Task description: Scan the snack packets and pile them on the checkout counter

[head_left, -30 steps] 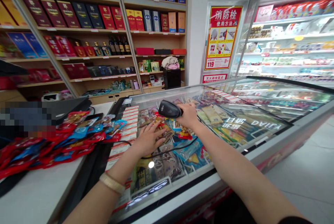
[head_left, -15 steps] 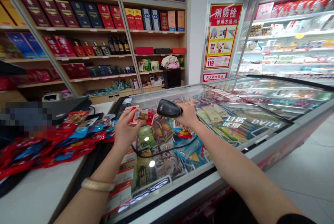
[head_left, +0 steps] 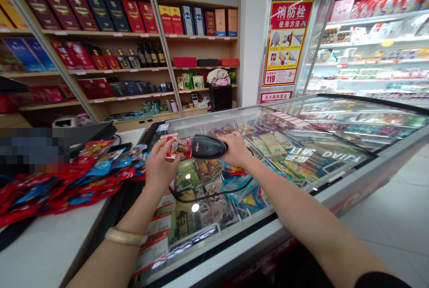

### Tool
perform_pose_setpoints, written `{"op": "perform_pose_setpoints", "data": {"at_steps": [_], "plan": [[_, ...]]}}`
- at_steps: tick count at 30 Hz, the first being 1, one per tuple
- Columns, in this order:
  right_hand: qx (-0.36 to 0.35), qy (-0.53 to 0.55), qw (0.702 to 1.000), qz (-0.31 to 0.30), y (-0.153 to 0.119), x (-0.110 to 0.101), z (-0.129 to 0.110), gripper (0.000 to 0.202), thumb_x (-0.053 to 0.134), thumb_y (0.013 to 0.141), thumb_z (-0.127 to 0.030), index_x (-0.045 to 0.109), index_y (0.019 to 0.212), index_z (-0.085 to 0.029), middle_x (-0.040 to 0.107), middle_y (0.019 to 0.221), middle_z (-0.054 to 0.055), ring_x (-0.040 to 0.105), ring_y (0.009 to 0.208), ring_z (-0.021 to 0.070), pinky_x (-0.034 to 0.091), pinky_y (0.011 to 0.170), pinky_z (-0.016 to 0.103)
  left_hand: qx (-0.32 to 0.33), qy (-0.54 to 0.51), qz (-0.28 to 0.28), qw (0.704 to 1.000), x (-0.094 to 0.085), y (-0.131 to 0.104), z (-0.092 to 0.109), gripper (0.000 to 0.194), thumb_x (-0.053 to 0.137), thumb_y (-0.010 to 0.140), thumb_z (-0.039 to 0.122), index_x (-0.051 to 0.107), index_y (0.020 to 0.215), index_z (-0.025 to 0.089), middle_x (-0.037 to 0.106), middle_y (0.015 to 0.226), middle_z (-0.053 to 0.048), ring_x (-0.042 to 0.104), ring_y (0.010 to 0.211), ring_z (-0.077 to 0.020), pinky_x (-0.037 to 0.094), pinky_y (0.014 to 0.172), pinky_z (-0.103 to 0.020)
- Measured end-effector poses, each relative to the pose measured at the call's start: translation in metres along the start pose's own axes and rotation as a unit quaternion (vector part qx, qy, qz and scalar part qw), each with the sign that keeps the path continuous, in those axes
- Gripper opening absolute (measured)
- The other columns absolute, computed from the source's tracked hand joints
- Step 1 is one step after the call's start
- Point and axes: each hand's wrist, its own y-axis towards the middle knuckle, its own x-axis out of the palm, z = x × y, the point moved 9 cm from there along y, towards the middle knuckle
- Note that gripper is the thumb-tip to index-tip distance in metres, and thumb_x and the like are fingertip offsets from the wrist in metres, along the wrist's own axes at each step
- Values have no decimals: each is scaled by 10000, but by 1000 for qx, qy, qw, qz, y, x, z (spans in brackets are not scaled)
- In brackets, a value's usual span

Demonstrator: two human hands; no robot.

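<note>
My left hand [head_left: 161, 163] holds a small red and clear snack packet [head_left: 181, 147] between thumb and fingers, above the glass top of a chest freezer [head_left: 234, 230]. My right hand [head_left: 235, 149] is wrapped round the handle of a black barcode scanner [head_left: 208, 146]. The scanner's head points left and overlaps the packet's right end in view; whether they touch is unclear. Below my right hand, a red and yellow packet [head_left: 237, 171] shows partly. The scanner's black cable [head_left: 214, 195] loops over the glass.
Left of the freezer, a white counter [head_left: 67, 243] bears a pile of red and blue packets [head_left: 83, 176] and a dark device [head_left: 90, 138]. Shelves of boxes [head_left: 114, 35] stand behind, and a lit display fridge [head_left: 375, 46] is at the right.
My right hand has moved the scanner left, up to the packet in my left hand. The left hand has stayed nearly in place. The view has shifted slightly.
</note>
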Motion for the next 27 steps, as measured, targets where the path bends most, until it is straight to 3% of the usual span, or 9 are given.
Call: {"op": "perform_pose_setpoints", "data": {"at_steps": [7,11,16,19,21,23,27], "plan": [[-5,17,1000,13,0,-1,0,228,739,717,-343,736,914,-227,786,902,46,683,931,243,296,842,334,13,12,21,1000,1,0,-2,403,685,802,295,716,1194,206,671,1210,-100,664,1097,-266,542,989,-389],[3,24,999,40,0,-8,5,237,740,714,-311,744,936,-230,791,940,54,688,935,246,308,850,339,-10,23,40,999,-11,4,-6,403,696,791,323,717,1175,204,674,1191,-106,663,1069,-266,531,981,-384],[40,20,995,86,1,-21,24,199,741,723,-341,741,886,-226,790,898,60,693,917,260,331,826,333,-128,47,69,988,-47,16,-34,334,545,886,301,701,1151,169,702,1050,-103,664,974,-264,520,937,-383],[66,18,991,112,1,-26,35,178,732,738,-366,730,846,-224,785,877,56,693,915,257,337,805,320,-190,77,49,978,-59,22,-52,383,487,892,228,655,1226,146,709,995,-101,657,870,-269,521,848,-396],[74,15,990,119,0,-27,38,173,725,742,-370,725,835,-225,781,860,52,693,907,253,338,796,316,-194,110,-13,975,-51,27,-60,415,498,857,186,649,1244,165,711,951,-100,657,841,-282,518,813,-397],[74,14,990,121,0,-27,39,166,722,743,-367,723,830,-226,779,858,48,694,904,251,340,795,314,-178,142,-96,969,-31,30,-67,440,517,803,152,673,1213,187,710,889,-100,667,837,-296,521,803,-391],[83,11,988,127,0,-28,43,150,725,745,-352,730,829,-228,780,846,47,697,896,251,351,795,312,-86,197,-203,955,7,27,-69,469,505,741,141,723,1157,144,720,977,-168,686,949,-327,525,881,-388]]}}
